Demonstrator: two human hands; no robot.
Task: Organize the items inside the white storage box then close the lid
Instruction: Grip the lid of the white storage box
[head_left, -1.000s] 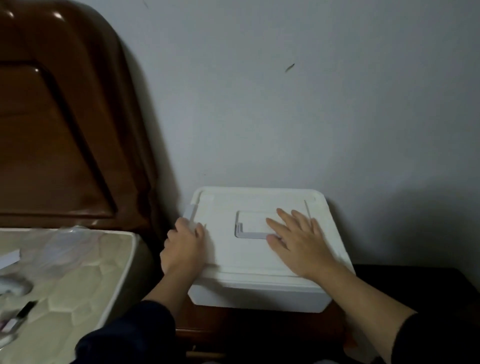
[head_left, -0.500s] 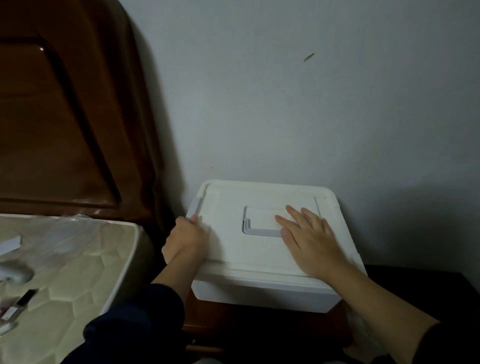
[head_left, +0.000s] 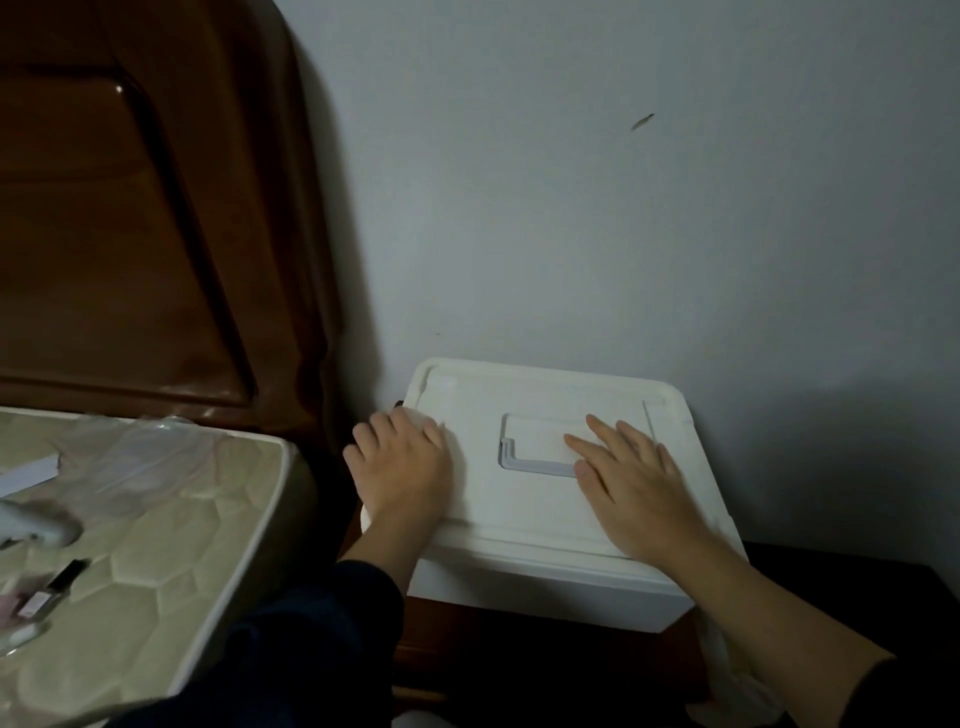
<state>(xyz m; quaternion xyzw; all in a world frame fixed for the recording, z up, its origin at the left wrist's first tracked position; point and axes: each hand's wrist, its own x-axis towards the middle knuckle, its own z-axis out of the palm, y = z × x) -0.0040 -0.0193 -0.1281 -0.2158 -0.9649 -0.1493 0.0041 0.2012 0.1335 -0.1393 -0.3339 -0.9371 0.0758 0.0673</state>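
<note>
The white storage box (head_left: 545, 582) stands on a dark wooden nightstand against the wall, with its lid (head_left: 519, 389) down flat on top. A recessed grey-edged handle (head_left: 530, 441) sits in the lid's middle. My left hand (head_left: 405, 467) lies on the lid's left edge, its fingers curled down over the side where the latch is, so the latch is hidden. My right hand (head_left: 634, 488) rests flat on the right half of the lid, fingers spread, its fingertips over the handle recess. The box's contents are out of sight.
A mattress (head_left: 156, 571) lies to the left, carrying crumpled clear plastic (head_left: 145, 452), a small nail-polish bottle (head_left: 52, 592) and a blurred white object (head_left: 36, 525). A brown wooden headboard (head_left: 130, 234) rises behind it. The nightstand (head_left: 519, 660) extends right of the box.
The grey side latch that stood up at my left fingertips is now covered by my left hand, which has moved up over the lid's edge. My right hand stays flat on the lid.
</note>
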